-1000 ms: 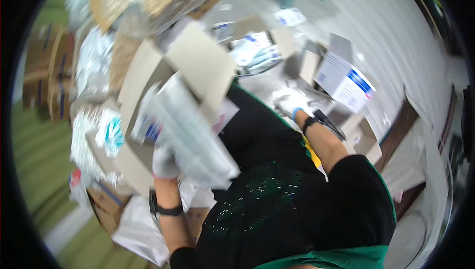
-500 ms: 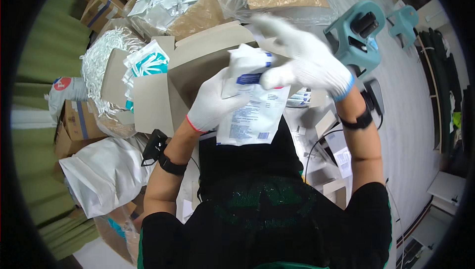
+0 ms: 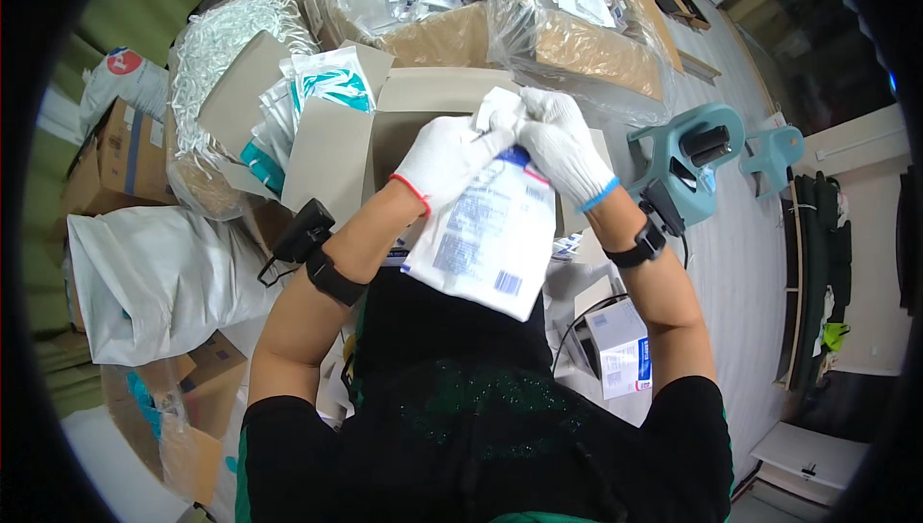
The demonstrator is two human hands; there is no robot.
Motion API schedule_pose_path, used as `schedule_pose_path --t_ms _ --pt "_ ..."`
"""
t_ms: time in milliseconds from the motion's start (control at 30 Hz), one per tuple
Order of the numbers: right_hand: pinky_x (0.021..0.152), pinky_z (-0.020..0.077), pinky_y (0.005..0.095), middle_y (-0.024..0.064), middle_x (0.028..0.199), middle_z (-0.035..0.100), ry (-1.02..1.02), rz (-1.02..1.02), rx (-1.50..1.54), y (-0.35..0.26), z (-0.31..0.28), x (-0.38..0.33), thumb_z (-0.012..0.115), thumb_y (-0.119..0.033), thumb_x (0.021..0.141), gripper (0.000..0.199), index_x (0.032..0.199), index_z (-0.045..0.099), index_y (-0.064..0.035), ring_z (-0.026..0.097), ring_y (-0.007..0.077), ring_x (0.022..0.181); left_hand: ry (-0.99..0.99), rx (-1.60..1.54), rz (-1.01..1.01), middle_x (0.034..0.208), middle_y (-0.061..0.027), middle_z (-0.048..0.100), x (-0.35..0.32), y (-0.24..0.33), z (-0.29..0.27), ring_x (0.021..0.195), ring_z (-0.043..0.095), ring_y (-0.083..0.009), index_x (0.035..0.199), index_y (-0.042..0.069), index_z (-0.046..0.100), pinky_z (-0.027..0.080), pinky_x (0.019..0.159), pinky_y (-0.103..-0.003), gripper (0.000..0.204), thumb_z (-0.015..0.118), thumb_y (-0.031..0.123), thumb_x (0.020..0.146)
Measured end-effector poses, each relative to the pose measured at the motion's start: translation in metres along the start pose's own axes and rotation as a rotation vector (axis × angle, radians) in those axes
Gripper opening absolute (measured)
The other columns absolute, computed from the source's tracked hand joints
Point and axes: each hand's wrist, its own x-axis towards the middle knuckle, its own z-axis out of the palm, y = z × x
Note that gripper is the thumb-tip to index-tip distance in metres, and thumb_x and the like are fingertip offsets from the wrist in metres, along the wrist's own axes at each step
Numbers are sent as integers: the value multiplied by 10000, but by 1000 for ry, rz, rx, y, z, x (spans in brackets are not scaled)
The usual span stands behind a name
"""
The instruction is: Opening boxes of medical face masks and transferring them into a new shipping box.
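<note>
A white printed packet (image 3: 484, 235) with blue print and a barcode hangs tilted in front of my chest. My left hand (image 3: 444, 160), in a white knit glove with a red cuff edge, is closed on its upper left part. My right hand (image 3: 567, 146), gloved in white with a blue cuff edge, pinches the crumpled top beside it. The fingertips of both hands almost meet there; whether the packet's top is torn cannot be made out. Behind the hands stands an open grey-white carton (image 3: 332, 160), its inside mostly hidden by hands and packet.
White-and-teal packets (image 3: 334, 84) rest by the carton's left flap. Beyond are a bag of shredded white strips (image 3: 240, 33) and plastic-lined boxes (image 3: 423, 33) of white packets. A teal step stool (image 3: 685, 162) stands right; a white sack (image 3: 159, 278) lies left. A small printed box (image 3: 620, 355) sits near my right forearm.
My right hand, raised and blurred before, has come down onto the packet's top beside my left hand. The packet now hangs slightly lower, and the view has shifted.
</note>
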Motion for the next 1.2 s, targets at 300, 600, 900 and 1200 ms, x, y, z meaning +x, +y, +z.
schedule_pose_path --t_ms 300,600,900,1200 --pt "598 490 250 45 772 714 259 152 74 4 14 38 669 -13 848 94 886 755 0 625 92 670 535 414 380 713 -150 655 6 4 22 642 654 -364 799 71 640 527 591 -463 229 605 232 957" --pt "633 498 239 7 808 694 115 153 178 -20 15 18 559 -304 1034 324 911 690 -33 602 85 672 445 198 521 658 -157 546 -32 24 10 599 583 -336 748 14 588 463 547 -411 211 693 108 905" --pt "714 527 275 29 876 709 -240 61 -260 -51 -5 13 695 -197 918 236 996 712 25 609 89 740 286 -62 225 781 -169 641 -23 22 -5 700 617 -332 868 5 604 507 675 -372 239 692 220 928" --pt "656 496 253 19 799 672 146 114 21 -62 25 -6 639 -147 958 144 952 677 -7 589 93 687 454 305 -298 998 -241 676 -2 34 1 973 642 -449 982 60 589 493 810 -539 292 498 337 1000"
